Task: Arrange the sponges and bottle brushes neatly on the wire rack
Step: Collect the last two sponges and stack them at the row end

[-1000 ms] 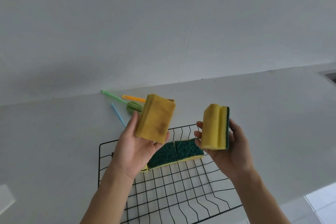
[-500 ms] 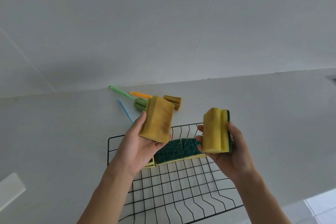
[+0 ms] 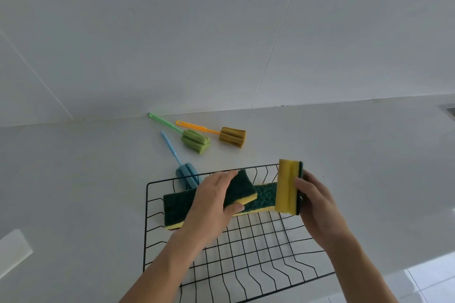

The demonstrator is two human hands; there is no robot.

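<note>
L hand (image 3: 214, 206) grips sponge (image 3: 242, 188), hiding rack sponges' (image 3: 173, 211) middle; R hand (image 3: 314, 204) holds upright sponge (image 3: 286, 187).

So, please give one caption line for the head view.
Left hand lays a sponge on the rack; right hand holds another.

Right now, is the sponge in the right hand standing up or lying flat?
Standing up. The right hand holds the sponge on end, above the rack.
</note>
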